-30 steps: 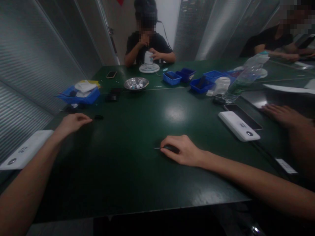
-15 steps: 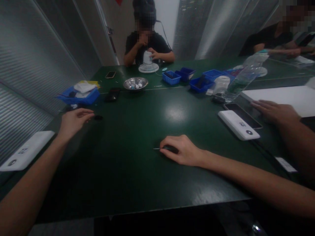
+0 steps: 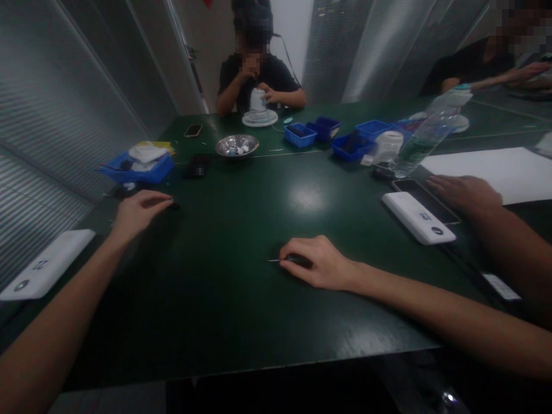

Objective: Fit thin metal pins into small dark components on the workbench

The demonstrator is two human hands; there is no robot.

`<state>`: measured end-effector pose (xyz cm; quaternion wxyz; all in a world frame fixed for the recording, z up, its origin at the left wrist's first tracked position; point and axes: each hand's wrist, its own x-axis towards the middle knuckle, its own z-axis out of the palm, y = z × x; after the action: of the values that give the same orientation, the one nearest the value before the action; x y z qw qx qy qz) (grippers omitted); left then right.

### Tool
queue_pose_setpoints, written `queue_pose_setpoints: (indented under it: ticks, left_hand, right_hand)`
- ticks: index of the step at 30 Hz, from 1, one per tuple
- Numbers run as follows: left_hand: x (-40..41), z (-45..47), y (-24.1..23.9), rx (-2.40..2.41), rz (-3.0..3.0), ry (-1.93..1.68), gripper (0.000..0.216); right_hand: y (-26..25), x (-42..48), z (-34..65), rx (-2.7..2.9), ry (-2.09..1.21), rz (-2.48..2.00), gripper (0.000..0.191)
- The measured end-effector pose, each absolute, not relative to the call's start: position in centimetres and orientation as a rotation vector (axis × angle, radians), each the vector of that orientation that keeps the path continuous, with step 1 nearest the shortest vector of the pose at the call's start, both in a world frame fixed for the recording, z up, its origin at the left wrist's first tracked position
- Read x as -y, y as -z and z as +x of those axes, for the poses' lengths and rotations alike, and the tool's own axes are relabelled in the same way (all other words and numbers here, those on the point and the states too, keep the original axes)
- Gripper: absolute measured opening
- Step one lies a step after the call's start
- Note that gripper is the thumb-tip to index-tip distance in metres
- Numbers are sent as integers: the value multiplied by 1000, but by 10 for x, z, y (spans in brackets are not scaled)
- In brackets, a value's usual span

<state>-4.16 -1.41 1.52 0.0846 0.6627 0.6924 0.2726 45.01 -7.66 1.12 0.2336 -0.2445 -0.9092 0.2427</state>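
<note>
My right hand rests on the dark green table, its fingers curled round a thin tool with a dark handle and a metal tip that points left. My left hand lies at the left side of the table. Its fingertips are pinched together and touch a small black part. Whether they grip that part I cannot make out.
A white power bank lies at the far left, another at the right beside a phone and a co-worker's hand. Blue bins, a steel bowl, a small fan, a water bottle and white paper stand further back.
My left hand has moved forward and right until its fingertips reach the small black part. The co-worker's hand at the right has shifted and a white sheet has come into view. My right hand stays still.
</note>
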Motion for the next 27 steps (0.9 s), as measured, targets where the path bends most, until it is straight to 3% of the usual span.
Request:
queue_pose_setpoints:
  ticks: [8, 15, 27]
  left_hand:
    - [11, -44, -12, -2081, 1720, -750, 47]
    - [8, -55, -10, -2038, 1528, -760, 66]
    - [10, -49, -19, -2085, 1409, -792, 52]
  right_hand:
    - [-8, 76, 450, 2490, -638, -666, 20]
    - [-11, 77, 450, 2497, -651, -665, 21]
    - [-9, 77, 450, 2499, -666, -670, 20]
